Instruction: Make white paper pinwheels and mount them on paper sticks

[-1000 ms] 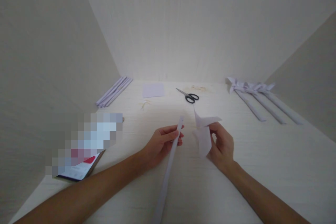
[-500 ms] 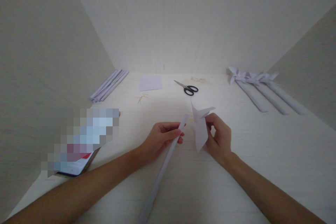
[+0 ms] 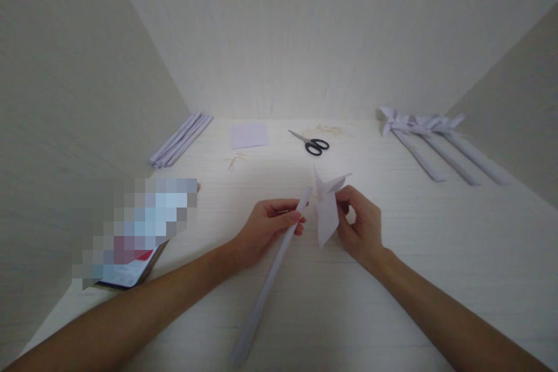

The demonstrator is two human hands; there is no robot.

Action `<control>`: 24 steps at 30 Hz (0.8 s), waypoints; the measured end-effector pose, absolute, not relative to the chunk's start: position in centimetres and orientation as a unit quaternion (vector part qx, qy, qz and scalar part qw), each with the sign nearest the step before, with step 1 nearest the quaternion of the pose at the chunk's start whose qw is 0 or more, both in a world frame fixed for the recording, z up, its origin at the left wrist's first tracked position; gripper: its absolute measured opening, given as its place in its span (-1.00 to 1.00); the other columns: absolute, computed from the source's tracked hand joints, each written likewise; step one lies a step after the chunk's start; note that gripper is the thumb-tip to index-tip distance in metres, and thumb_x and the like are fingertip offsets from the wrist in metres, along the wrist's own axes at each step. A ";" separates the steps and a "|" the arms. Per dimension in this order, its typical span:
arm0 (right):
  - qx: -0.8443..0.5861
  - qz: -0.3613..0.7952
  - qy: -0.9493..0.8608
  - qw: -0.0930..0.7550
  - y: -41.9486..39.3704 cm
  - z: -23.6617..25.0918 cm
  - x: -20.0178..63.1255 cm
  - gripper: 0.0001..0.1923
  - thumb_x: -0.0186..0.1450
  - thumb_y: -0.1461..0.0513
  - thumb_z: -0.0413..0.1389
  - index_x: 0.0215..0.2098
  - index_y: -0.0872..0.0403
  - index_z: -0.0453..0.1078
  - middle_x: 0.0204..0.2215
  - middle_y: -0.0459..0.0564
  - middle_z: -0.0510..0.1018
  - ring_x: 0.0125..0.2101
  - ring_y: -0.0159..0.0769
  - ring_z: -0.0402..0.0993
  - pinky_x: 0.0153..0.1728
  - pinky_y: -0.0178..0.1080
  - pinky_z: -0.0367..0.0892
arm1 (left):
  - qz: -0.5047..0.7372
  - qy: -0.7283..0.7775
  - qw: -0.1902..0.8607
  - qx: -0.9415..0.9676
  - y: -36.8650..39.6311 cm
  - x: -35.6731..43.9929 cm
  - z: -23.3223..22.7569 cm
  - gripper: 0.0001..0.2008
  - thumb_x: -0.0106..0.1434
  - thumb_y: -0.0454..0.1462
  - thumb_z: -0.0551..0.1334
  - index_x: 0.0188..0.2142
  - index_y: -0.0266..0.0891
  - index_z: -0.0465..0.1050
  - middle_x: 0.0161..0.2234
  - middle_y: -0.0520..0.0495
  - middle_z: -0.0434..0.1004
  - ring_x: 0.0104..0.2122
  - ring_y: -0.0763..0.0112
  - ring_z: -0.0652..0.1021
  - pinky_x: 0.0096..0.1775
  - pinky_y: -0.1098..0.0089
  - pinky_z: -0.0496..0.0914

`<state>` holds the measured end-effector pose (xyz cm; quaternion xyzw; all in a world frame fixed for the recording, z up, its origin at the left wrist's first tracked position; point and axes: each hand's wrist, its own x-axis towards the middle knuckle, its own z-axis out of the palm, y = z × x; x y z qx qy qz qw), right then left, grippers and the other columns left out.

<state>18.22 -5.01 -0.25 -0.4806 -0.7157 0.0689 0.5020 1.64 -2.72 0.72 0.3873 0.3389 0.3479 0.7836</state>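
My left hand [image 3: 272, 229] pinches a long rolled paper stick [image 3: 272, 279] near its upper end, thumb on top. The stick slants down toward the bottom edge of the view. Just right of that end, my right hand [image 3: 360, 221] grips a white paper pinwheel [image 3: 328, 218] from behind, its folded blades spread out. A thin toothpick-like pin [image 3: 313, 197] pokes out of the pinwheel's left side and reaches close to the stick's tip. Whether the pin touches the stick I cannot tell.
Black-handled scissors [image 3: 313, 144] lie at the back beside a square paper sheet [image 3: 249, 136] and several thin toothpicks [image 3: 236, 158]. Rolled paper sticks [image 3: 181, 140] are stacked at back left. Three finished-looking pinwheels [image 3: 421, 154] rest at back right. A phone [image 3: 126, 273], partly blurred, leans at left.
My right hand has moved slightly left with the pinwheel, bringing its pin nearer the top of the paper stick. My left hand stays almost where it was.
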 end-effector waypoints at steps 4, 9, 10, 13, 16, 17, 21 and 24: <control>-0.489 0.073 -0.721 0.486 -5.0 -0.4 18.2 -0.87 0.11 0.39 -0.07 -0.54 0.07 0.15 -0.65 -0.17 0.19 -0.63 -0.47 0.10 -0.61 -0.37 0.08 | 0.363 0.363 0.768 0.383 -2.8 1.7 0.6 -0.71 -0.11 -0.34 0.29 -0.31 -0.32 0.48 -0.56 0.00 0.44 -0.61 0.61 0.39 -0.49 0.52 0.25; -0.496 0.078 -0.729 0.465 -4.9 -0.4 18.3 -0.88 0.12 0.38 -0.09 -0.52 0.07 0.17 -0.64 -0.15 0.22 -0.62 -0.45 0.13 -0.60 -0.35 0.10 | 0.379 0.353 0.753 0.407 -2.8 1.7 0.2 -0.55 -0.11 -0.34 0.30 -0.14 -0.26 0.39 -0.56 0.05 0.38 -0.59 0.60 0.37 -0.48 0.50 0.26; -0.496 0.078 -0.730 0.464 -4.8 -0.4 18.3 -0.88 0.12 0.38 -0.09 -0.52 0.07 0.17 -0.64 -0.15 0.23 -0.62 -0.45 0.14 -0.59 -0.35 0.10 | 0.379 0.352 0.750 0.413 -2.8 1.7 0.1 -0.55 -0.10 -0.33 0.29 -0.14 -0.25 0.39 -0.57 0.06 0.37 -0.59 0.61 0.37 -0.47 0.50 0.26; -0.494 0.077 -0.732 0.463 -4.8 -0.4 18.2 -0.88 0.12 0.38 -0.08 -0.53 0.08 0.17 -0.64 -0.15 0.23 -0.62 -0.46 0.14 -0.60 -0.37 0.10 | 0.374 0.359 0.741 0.426 -2.8 1.7 -0.2 -0.56 -0.08 -0.32 0.29 -0.13 -0.22 0.38 -0.56 0.07 0.36 -0.59 0.61 0.38 -0.46 0.50 0.26; -0.493 0.072 -0.734 0.461 -4.9 -0.3 18.1 -0.87 0.12 0.38 -0.08 -0.54 0.08 0.17 -0.66 -0.16 0.21 -0.63 -0.47 0.14 -0.61 -0.38 0.10 | 0.369 0.371 0.732 0.438 -2.9 1.6 -0.2 -0.56 -0.08 -0.31 0.28 -0.13 -0.21 0.38 -0.56 0.08 0.34 -0.57 0.59 0.39 -0.45 0.49 0.27; -0.494 0.070 -0.735 0.460 -4.9 -0.3 18.1 -0.87 0.12 0.38 -0.08 -0.54 0.08 0.17 -0.67 -0.16 0.21 -0.63 -0.47 0.14 -0.61 -0.38 0.10 | 0.368 0.372 0.728 0.444 -3.0 1.6 -0.2 -0.56 -0.08 -0.31 0.28 -0.13 -0.21 0.38 -0.56 0.08 0.34 -0.57 0.59 0.40 -0.46 0.49 0.27; -0.492 0.070 -0.737 0.458 -4.8 -0.4 18.1 -0.87 0.12 0.38 -0.08 -0.54 0.08 0.17 -0.67 -0.16 0.22 -0.64 -0.46 0.15 -0.62 -0.38 0.10 | 0.368 0.363 0.714 0.472 -3.0 1.7 -0.2 -0.57 -0.05 -0.30 0.27 -0.12 -0.23 0.37 -0.59 0.09 0.31 -0.59 0.61 0.37 -0.48 0.50 0.25; -0.490 0.071 -0.738 0.458 -4.9 -0.4 18.1 -0.87 0.12 0.38 -0.07 -0.54 0.07 0.16 -0.67 -0.16 0.23 -0.64 -0.46 0.16 -0.63 -0.38 0.11 | 0.364 0.365 0.707 0.484 -3.0 1.7 -0.1 -0.56 -0.05 -0.30 0.26 -0.11 -0.27 0.36 -0.59 0.08 0.32 -0.60 0.60 0.37 -0.50 0.50 0.25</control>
